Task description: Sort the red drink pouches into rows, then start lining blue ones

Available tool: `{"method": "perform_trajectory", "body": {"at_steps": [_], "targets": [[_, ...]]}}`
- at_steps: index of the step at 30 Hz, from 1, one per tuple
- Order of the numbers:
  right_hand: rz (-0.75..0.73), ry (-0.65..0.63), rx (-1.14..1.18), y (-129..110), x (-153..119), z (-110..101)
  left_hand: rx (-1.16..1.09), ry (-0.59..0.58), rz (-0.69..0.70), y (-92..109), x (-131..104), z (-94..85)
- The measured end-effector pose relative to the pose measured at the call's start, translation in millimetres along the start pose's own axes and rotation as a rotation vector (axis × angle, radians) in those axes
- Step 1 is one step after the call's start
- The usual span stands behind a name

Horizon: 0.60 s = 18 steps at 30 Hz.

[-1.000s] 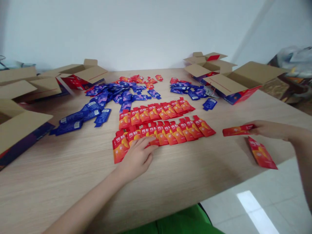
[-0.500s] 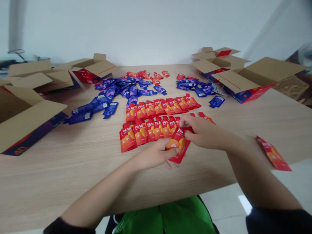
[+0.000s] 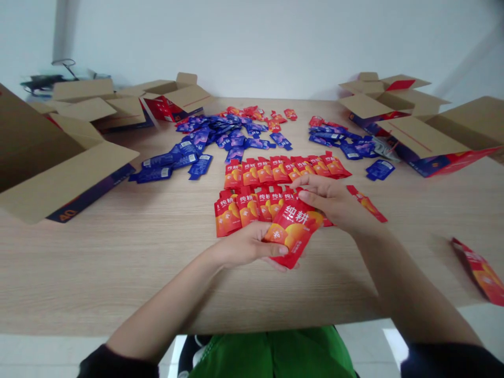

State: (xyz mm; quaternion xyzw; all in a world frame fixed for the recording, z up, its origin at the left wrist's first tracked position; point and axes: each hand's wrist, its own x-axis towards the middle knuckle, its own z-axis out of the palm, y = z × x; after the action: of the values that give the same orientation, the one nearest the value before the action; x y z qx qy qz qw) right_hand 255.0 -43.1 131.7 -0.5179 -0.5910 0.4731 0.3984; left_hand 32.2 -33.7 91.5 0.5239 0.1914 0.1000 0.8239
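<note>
My left hand (image 3: 252,245) grips a red pouch (image 3: 294,231) with orange fruit printed on it, thumb on its front and fingers behind. The pouch is tilted, its top leaning to the right. At that top edge my right hand (image 3: 328,198) has its fingers stretched out and apart from the thumb; whether the thumb touches the pouch I cannot tell. Just beyond lie two rows of matching red pouches, a far row (image 3: 277,170) and a near row (image 3: 248,206), the near one partly hidden by my hands and the held pouch.
Blue pouches (image 3: 232,137) are heaped at the back, with more blue ones (image 3: 350,146) on the right. Open cardboard boxes stand at the left (image 3: 98,157) and right (image 3: 417,137). Single red pouches lie right of the rows (image 3: 367,202) and by the table's right edge (image 3: 482,270).
The view has shifted, so the table's things appear farther right. My right hand's fingers have opened from a pinch at the pouch's top, while my left hand keeps hold.
</note>
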Motion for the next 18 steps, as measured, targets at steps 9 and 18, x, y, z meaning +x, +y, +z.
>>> {"method": "perform_trajectory", "body": {"at_steps": [9,18], "targets": [[0.157,-0.053,0.467,25,6,35,0.092,0.383,0.081,-12,2,19.9],[-0.027,0.166,0.033,54,24,41,1.401,0.835,0.063,0,-5,-10.1]]}}
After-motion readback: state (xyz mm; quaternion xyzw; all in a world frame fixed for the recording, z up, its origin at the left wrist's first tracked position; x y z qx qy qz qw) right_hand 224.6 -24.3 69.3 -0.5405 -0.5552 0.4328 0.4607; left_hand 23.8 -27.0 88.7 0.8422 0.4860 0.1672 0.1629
